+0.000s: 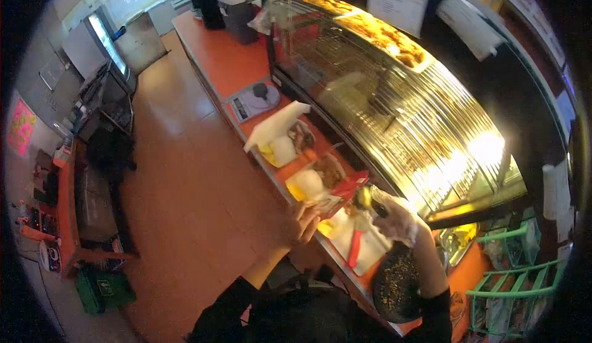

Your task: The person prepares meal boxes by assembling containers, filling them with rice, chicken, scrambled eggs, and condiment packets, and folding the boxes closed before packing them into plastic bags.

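My left hand (pixel 303 223) has its fingers closed at the lower edge of a red and white packet or box flap (pixel 345 196). My right hand (pixel 394 221), in a clear glove, is closed on a blurred dark and yellow-green item (pixel 368 199) beside the packet's right end. Beneath the hands lies an open white container (pixel 370 252) with a red strip (pixel 354 248) on it. Farther along the counter are a container (pixel 308 183) with rice and brown food, and an open box (pixel 271 127) with rice, meat and something yellow.
A black round dish (pixel 394 287) stands by my right forearm. Beyond the boxes is a scale (pixel 254 101). A lit glass food cabinet (pixel 401 115) borders the orange counter (pixel 219 59). Green racks (pixel 515 290) and a metal tray (pixel 459 244) stand at right.
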Available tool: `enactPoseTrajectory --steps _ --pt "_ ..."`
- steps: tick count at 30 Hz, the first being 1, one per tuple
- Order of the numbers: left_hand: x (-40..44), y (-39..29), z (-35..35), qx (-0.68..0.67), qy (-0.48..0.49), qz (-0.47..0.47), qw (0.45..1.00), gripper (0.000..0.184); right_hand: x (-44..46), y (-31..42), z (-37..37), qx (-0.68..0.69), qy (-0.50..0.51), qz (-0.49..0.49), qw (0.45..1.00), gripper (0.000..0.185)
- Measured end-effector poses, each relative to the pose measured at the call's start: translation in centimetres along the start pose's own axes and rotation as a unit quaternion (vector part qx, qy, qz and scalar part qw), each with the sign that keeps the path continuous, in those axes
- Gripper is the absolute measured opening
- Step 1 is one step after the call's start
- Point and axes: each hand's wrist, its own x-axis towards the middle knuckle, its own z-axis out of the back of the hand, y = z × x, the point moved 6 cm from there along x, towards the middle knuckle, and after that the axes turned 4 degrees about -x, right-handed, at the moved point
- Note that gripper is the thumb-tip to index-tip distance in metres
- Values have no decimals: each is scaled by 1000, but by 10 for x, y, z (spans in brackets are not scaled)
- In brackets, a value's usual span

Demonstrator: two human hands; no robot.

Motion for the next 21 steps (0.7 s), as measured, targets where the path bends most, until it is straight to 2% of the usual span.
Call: enactPoseTrajectory --steps 1,2,4,5,6,7,8,9,10,11,12,13,14,16,17,19,21 --pt "-1 16 9 31 -44 21 998 27 22 23 -31 -58 3 30 998 44" --pt "7 35 24 -34 -119 59 991 32 46 40 -50 -58 -45 16 997 39" --pt "29 54 54 -28 -144 74 986 36 101 49 -63 -5 42 19 999 38" --pt "33 62 67 -20 -168 90 982 40 118 66 -82 -37 56 24 997 39" --pt "30 86 53 -55 -85 74 992 47 132 74 -96 -36 53 21 998 39" --pt "16 100 44 -59 -83 74 992 47 145 88 -103 -130 -11 73 989 38" --pt "12 99 33 -20 14 66 998 48 157 101 -109 -221 -76 124 964 37" --pt "9 95 24 20 111 56 992 48 173 108 -116 -217 -81 122 965 37" --pt "8 86 32 -19 63 2 998 44 193 114 -121 -386 -97 131 908 34" --pt "6 89 27 -24 68 1 997 44 223 102 -112 -564 -89 194 797 33" --pt "2 94 21 -39 58 12 997 44 251 89 -104 -709 -111 260 645 35" --pt "-2 98 18 -54 46 23 997 44 255 82 -116 -708 -114 256 648 35" --pt "-8 98 16 -59 49 25 997 44 262 78 -129 -718 -179 199 643 42" --pt "-19 99 12 25 49 26 998 43 298 40 -131 -807 -243 160 513 67" --pt "-27 105 4 23 48 26 998 43 295 44 -141 -808 -243 159 513 67" --pt "-42 122 -12 14 34 23 999 40 277 55 -157 -744 -253 108 609 66" --pt "-40 121 -10 9 46 22 999 36 272 55 -161 -737 -289 132 597 61"
